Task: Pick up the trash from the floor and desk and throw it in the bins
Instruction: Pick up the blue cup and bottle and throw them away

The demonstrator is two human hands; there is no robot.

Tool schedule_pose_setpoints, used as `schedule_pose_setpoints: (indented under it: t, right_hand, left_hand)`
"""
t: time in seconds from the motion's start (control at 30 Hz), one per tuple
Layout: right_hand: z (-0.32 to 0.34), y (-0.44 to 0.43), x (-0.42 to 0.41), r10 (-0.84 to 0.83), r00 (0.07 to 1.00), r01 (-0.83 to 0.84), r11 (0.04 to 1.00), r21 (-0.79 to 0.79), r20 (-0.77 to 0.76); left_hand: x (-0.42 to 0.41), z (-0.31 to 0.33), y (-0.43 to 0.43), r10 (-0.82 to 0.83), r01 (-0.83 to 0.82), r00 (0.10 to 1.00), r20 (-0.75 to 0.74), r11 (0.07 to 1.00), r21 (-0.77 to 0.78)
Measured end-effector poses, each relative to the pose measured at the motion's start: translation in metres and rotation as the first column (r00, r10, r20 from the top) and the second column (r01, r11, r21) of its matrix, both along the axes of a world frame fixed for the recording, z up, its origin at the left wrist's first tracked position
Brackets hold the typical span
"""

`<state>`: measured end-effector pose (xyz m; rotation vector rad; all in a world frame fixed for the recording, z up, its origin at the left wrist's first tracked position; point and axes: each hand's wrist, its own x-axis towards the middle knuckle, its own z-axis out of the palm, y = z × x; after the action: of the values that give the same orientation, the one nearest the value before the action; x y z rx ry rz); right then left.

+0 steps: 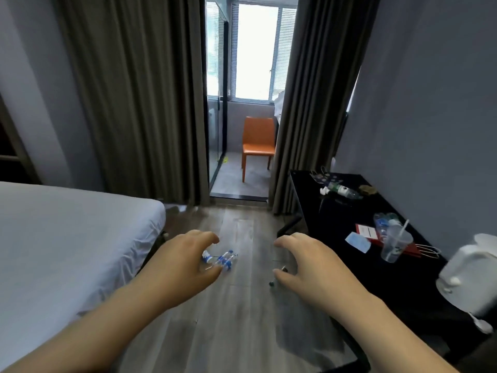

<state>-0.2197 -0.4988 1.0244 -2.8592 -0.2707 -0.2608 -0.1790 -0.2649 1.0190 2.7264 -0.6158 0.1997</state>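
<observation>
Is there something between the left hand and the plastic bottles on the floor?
Nothing visible does. The left hand hangs with loosely curled fingers right by the plastic bottles on the wooden floor; the bed and the black desk stand off to the sides. No bin is in view.
</observation>
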Motion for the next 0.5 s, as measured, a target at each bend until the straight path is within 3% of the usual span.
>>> schedule_pose_setpoints:
  t: [0.5]
  right_hand:
    - [-0.066,0.012,0.275,0.009,0.99,-0.008,1.0,0.008,-0.141]
  left_hand:
    - [0.269,-0.087,0.017,0.018,-0.018,0.99,-0.139,1.0,0.002]
